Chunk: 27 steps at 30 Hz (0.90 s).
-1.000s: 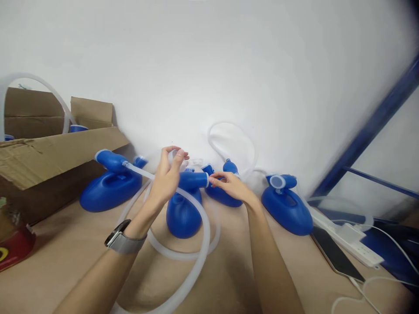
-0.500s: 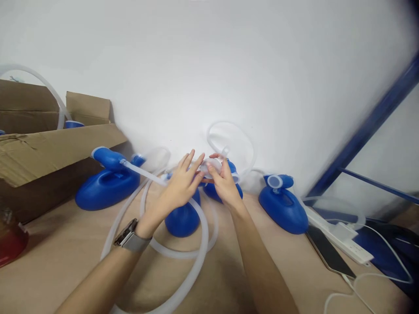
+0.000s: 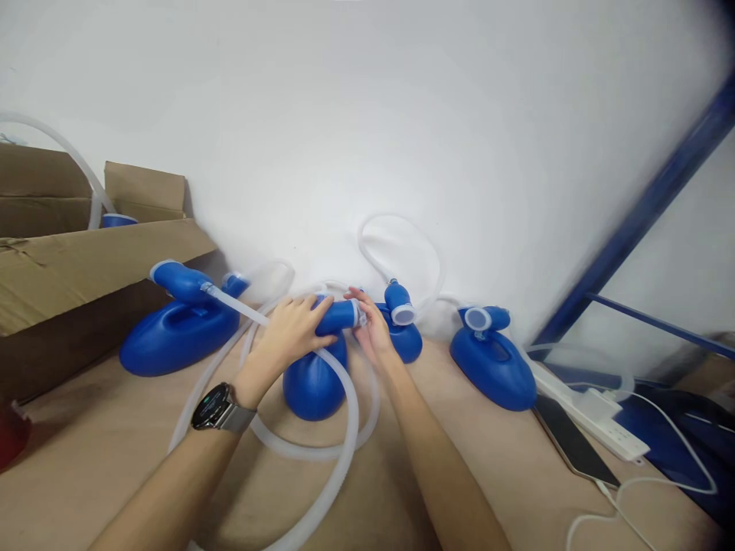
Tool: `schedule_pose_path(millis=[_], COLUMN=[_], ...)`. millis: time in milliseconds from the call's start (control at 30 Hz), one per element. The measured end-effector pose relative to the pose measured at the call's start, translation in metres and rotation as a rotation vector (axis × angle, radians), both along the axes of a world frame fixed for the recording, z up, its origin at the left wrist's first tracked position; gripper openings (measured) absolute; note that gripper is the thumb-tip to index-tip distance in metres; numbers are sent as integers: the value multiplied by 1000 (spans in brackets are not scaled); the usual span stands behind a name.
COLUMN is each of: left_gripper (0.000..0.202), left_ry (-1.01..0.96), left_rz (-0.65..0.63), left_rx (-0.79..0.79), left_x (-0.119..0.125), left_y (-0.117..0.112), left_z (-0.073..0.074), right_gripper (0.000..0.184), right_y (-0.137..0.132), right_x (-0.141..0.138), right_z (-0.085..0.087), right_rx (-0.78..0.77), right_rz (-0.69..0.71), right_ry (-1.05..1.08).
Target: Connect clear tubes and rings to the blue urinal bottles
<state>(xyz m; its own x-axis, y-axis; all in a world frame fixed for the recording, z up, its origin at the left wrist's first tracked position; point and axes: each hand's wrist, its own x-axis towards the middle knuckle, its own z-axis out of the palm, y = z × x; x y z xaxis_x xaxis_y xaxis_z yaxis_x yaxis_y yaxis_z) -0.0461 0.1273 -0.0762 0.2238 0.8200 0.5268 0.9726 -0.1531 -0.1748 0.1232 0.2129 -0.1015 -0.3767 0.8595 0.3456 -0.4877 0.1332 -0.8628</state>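
Note:
My left hand (image 3: 292, 327) is wrapped over a blue urinal funnel (image 3: 338, 317) with a pale rim, held sideways. At its right end, my right hand (image 3: 373, 329) grips a clear plastic cap (image 3: 361, 312) against the rim; the fingers partly hide it. Just below stands a blue urinal bottle (image 3: 315, 386). A white translucent hose (image 3: 351, 413) loops down in front of it, and its upper end passes behind my left hand. Just right of my right hand, another blue funnel (image 3: 396, 295) with a white-rimmed mouth sits on a second bottle (image 3: 409, 346).
A blue bottle with funnel (image 3: 178, 337) lies at left, another bottle (image 3: 494, 371) at right. An open cardboard box (image 3: 109, 256) stands far left. A phone (image 3: 574, 440), power strip (image 3: 617, 432) and cable lie right. A white wall is behind the table (image 3: 390, 490).
My left hand has gone from open beside the clear cap to gripping the blue funnel. My right hand has brought the cap down and left to the funnel's rim. The view shifted slightly.

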Motion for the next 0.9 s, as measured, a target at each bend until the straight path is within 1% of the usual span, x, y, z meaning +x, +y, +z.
schedule_pose_path(millis=[100, 167, 233, 300, 333, 400, 500, 567, 667, 733, 800, 900], left_gripper=[65, 64, 65, 66, 67, 65, 60, 60, 61, 63, 64, 62], left_ry=[4, 18, 33, 43, 44, 41, 45, 54, 54, 45, 37, 28], left_rz=[12, -6, -35, -56, -61, -70, -85, -89, -88, -95, -107, -114], left_rx=[-16, -17, -9, -1, 1, -2, -18, -22, -26, -31, -34, -38], left_x=[-1, 1, 3, 6, 8, 9, 9, 9, 8, 7, 6, 7], left_y=[-1, -2, -5, -7, -8, -9, -9, -8, -7, -7, -6, -6], left_z=[0, 0, 2, 3, 4, 5, 6, 6, 4, 2, 0, 0], right_gripper=[57, 56, 52, 54, 56, 53, 41, 41, 46, 48, 57, 84], right_y=[-1, 0, 1, 1, 1, 1, 2, 1, -1, -4, -8, -11], right_x=[2, 5, 8, 10, 12, 15, 20, 21, 17, 13, 10, 7], right_z=[3, 6, 8, 9, 9, 10, 11, 12, 13, 15, 17, 17], right_rx=[-25, -42, -54, -33, -11, 28, 29, 46, 179, 221, 169, 99], right_rz=[25, 11, -45, -93, -90, -26, 106, 163, 150, 106, 47, -36], right_ry=[41, 24, 20, 19, 9, -36, -128, -158, -140, -111, -104, -108])
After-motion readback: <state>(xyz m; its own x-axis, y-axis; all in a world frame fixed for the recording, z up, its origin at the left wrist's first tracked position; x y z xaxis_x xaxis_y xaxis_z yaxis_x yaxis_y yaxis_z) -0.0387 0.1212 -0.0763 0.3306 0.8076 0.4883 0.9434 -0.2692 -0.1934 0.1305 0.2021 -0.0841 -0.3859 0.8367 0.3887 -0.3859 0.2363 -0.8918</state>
